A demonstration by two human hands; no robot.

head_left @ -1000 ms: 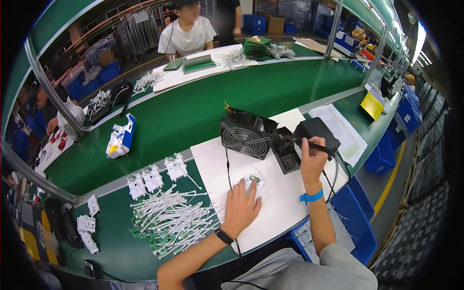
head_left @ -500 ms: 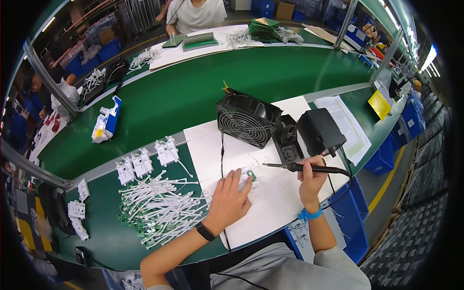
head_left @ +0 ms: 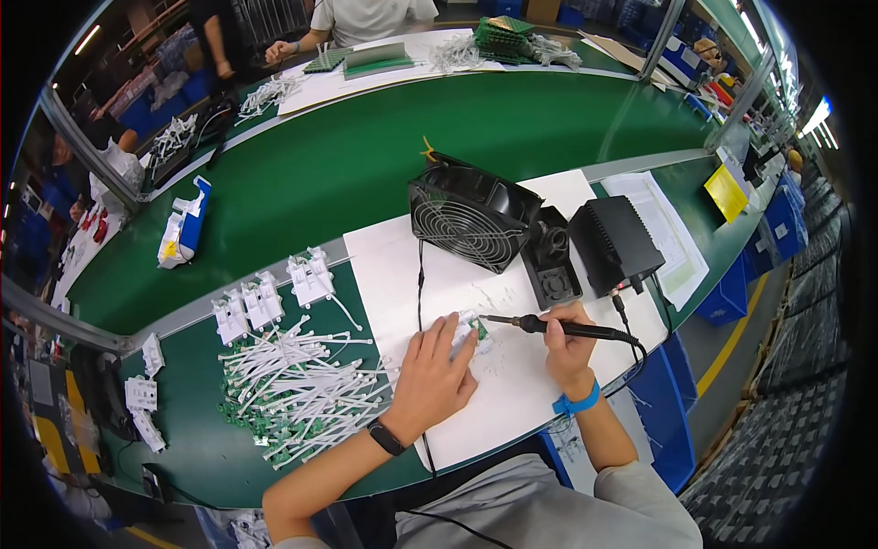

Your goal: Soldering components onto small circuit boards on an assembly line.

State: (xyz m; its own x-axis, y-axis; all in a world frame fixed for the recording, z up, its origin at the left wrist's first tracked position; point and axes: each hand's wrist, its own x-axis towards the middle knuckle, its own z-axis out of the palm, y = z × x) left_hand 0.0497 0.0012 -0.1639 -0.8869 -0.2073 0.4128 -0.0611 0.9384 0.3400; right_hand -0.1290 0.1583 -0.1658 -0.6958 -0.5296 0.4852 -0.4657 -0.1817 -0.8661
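A small white plastic part with a green circuit board [head_left: 474, 328] lies on the white sheet. My left hand [head_left: 433, 377] holds it down, fingers stretched over its left side and thumb apart; the fingers hide some of it. In my right hand [head_left: 569, 355] is a soldering iron [head_left: 574, 328], gripped by its black handle. Its metal tip points left and reaches the right edge of the circuit board; whether it touches, I cannot tell. Left of my left hand lies a heap of white cables with green boards [head_left: 302, 389].
A black fan [head_left: 471, 215] stands behind my hands, beside a black iron stand [head_left: 551, 261] and a black box-shaped power unit [head_left: 617, 242]. White plastic housings [head_left: 311, 277] line the bench's left. A person [head_left: 375, 20] sits across the green conveyor [head_left: 329, 169].
My right hand has moved left with the soldering iron, bringing its tip to the circuit board. My left hand stays on the part. Across the conveyor, the person's arm has shifted.
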